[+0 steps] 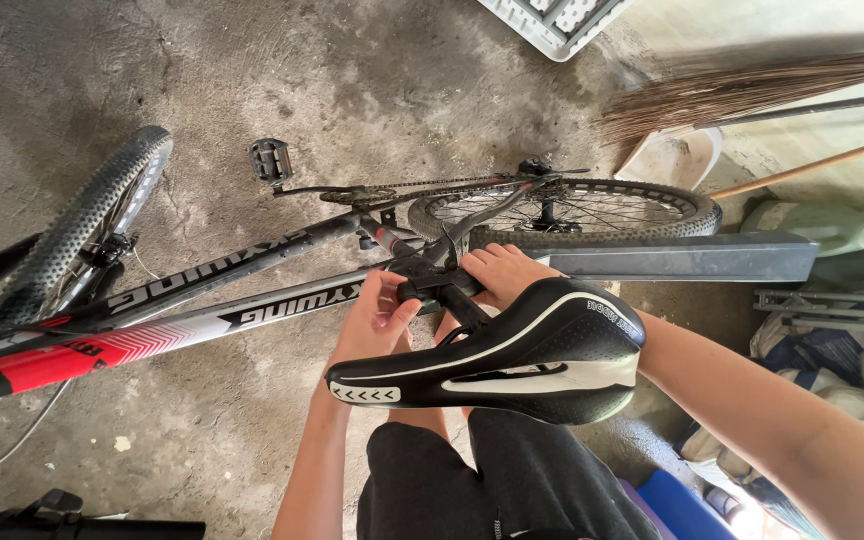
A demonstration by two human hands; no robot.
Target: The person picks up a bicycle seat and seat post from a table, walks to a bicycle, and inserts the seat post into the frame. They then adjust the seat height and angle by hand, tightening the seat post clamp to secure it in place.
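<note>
A black, white and red bicycle frame (202, 325) leans across the concrete floor below me. Its black saddle (512, 355) with white stripes sits right under my head, nose pointing left. My left hand (377, 320) grips the dark seat-post clamp (437, 288) just ahead of the saddle, thumb pressed on it. My right hand (502, 272) closes on the same clamp from the far side, partly hidden behind the saddle. The rear wheel (567, 212) and chain (422, 186) lie beyond my hands.
The knobby front tyre (92, 225) is at left, a pedal (270, 160) sticks up behind the frame. A grey metal beam (682, 258), a straw broom (742, 90), a white crate (552, 20) and a pale jug (832, 228) crowd the right side.
</note>
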